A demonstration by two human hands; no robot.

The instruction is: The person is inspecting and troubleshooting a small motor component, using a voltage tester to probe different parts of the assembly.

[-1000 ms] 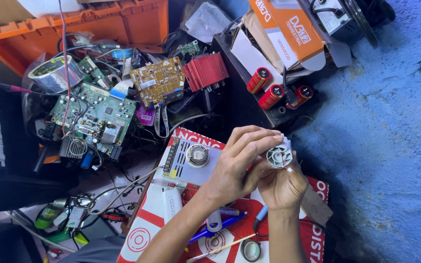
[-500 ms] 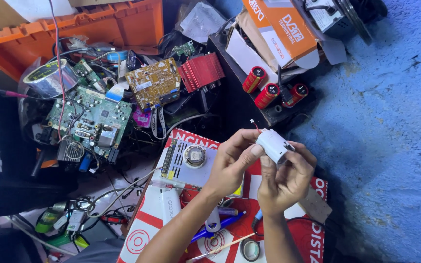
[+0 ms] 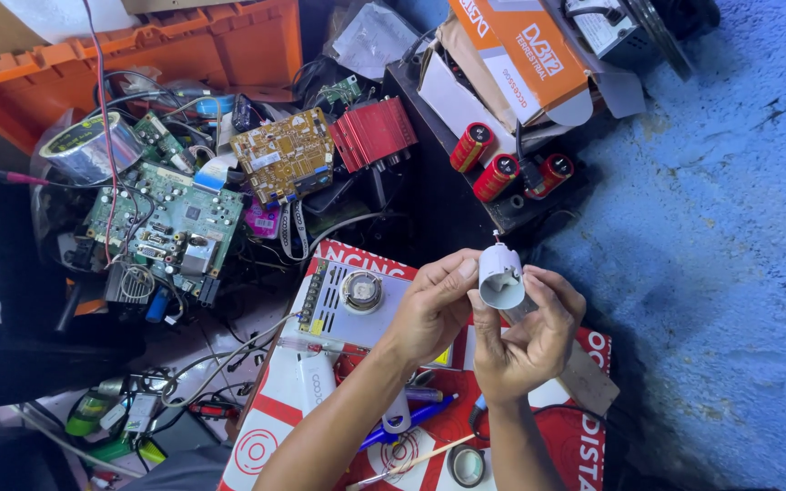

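Note:
Both hands hold a small white plastic housing [image 3: 500, 275], shaped like a short cylinder with its hollow end turned toward me and a thin pin at its far end. My left hand [image 3: 431, 309] pinches its left side with thumb and fingers. My right hand [image 3: 529, 341] cups it from below and the right. The hands hover above a red and white printed board [image 3: 270, 423], which carries a perforated metal power supply box [image 3: 343, 305] with a round part on top.
Green [image 3: 166, 223] and yellow [image 3: 286, 156] circuit boards, a red finned heat sink [image 3: 375, 132], three red capacitors [image 3: 499, 175], an orange crate [image 3: 138, 55], an orange carton [image 3: 525, 55], a tape roll [image 3: 464, 465], pens and tangled wires lie around. Blue floor [image 3: 730, 255] lies right.
The white housing has been turned in my hands: its ribbed round face showed before, now its hollow open end faces me. The view has shifted slightly.

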